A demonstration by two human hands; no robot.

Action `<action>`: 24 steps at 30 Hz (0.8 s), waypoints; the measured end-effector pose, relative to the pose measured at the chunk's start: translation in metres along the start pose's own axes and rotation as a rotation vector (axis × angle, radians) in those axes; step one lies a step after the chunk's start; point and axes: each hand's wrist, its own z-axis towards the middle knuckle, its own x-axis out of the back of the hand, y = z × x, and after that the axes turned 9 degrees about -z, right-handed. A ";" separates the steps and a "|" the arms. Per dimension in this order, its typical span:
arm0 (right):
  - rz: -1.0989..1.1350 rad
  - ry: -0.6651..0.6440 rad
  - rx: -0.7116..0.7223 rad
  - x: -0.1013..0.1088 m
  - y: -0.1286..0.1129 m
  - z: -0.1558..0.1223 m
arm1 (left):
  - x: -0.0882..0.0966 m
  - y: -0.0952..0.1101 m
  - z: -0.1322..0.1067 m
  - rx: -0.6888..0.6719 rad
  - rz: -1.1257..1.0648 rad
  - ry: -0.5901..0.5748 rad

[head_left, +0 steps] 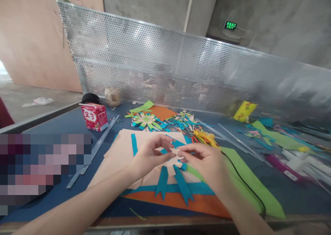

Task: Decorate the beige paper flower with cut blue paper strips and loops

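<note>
My left hand (148,154) and my right hand (204,161) meet over a small cream paper flower (176,158) with blue ribbon-shaped petals (172,184). Both hands pinch the flower's middle with fingertips pressed together. The flower lies on a peach foam sheet (121,149), which rests on blue and orange sheets (160,197). A green strip (248,180) runs under my right wrist. A finished green-centred paper flower (146,119) lies farther back on the blue table (64,124).
A red drink carton (94,116) stands at the back left beside clear plastic rulers (103,138). Paper scraps (186,121), yellow scissors (205,136) and a glue gun (294,164) lie to the right. A perforated metal screen (165,62) walls the far edge.
</note>
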 end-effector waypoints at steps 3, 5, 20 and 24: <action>-0.012 -0.028 0.111 -0.008 0.004 -0.003 | 0.000 -0.003 0.001 0.009 0.009 -0.032; -0.051 -0.003 0.177 -0.011 0.007 -0.005 | 0.000 -0.005 0.000 0.012 0.005 -0.052; 0.033 -0.156 0.059 -0.015 0.006 -0.001 | -0.001 0.002 -0.007 -0.070 -0.042 -0.033; 0.152 -0.179 0.031 -0.014 0.004 -0.001 | -0.002 0.003 -0.007 -0.053 -0.101 -0.027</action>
